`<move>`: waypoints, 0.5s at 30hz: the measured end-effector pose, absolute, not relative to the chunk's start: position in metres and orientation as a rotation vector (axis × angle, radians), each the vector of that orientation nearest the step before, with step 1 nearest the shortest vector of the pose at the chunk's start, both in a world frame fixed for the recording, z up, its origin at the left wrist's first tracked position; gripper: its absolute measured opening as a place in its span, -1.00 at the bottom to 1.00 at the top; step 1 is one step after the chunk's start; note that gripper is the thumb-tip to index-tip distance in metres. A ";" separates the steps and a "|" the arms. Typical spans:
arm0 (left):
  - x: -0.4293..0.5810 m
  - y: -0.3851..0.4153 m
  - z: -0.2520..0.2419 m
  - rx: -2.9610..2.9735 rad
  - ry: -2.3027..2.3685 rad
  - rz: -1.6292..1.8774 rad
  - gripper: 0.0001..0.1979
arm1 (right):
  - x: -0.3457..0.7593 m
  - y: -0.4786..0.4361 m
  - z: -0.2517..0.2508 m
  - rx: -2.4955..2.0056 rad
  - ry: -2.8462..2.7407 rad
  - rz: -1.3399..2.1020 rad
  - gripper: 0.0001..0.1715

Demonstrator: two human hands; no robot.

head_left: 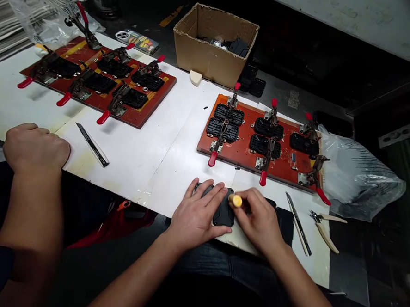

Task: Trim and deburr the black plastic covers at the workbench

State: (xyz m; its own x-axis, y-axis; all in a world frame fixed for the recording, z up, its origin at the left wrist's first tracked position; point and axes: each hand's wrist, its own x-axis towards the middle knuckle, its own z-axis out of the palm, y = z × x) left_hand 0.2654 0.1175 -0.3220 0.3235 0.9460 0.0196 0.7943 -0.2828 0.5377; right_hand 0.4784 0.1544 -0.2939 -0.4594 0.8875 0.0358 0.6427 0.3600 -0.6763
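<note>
A black plastic part [224, 214] lies at the near edge of the white table sheet [163, 155]. My left hand [197, 214] holds it down, with the fingers spread across its left side and the thumb along its near edge. My right hand [258, 219] is closed in a pinch round a small tool with a yellow rounded handle end [236, 201], and the tool touches the top of the part. The tool's tip is hidden by my fingers.
A red clamp board [242, 149] with black parts and red-handled toggle clamps lies just beyond my hands. A second one [98, 80] sits far left. A co-worker's fist [35, 147] rests near a blade [92, 145]. Another blade [298, 222], nippers [325, 227], a plastic bag [358, 179], a cardboard box [211, 47] and a phone [138, 40] surround them.
</note>
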 end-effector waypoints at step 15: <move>0.268 0.116 -0.322 2.193 1.550 0.496 -0.01 | 0.509 0.123 -0.284 -1.317 -2.266 1.045 -0.88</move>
State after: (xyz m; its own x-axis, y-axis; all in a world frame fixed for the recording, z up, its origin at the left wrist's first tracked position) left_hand 0.2675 0.1161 -0.3216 0.3192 0.9462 0.0531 0.8014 -0.2994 0.5179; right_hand 0.5092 0.1225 -0.2840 -0.5249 0.8469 -0.0845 0.6141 0.3081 -0.7266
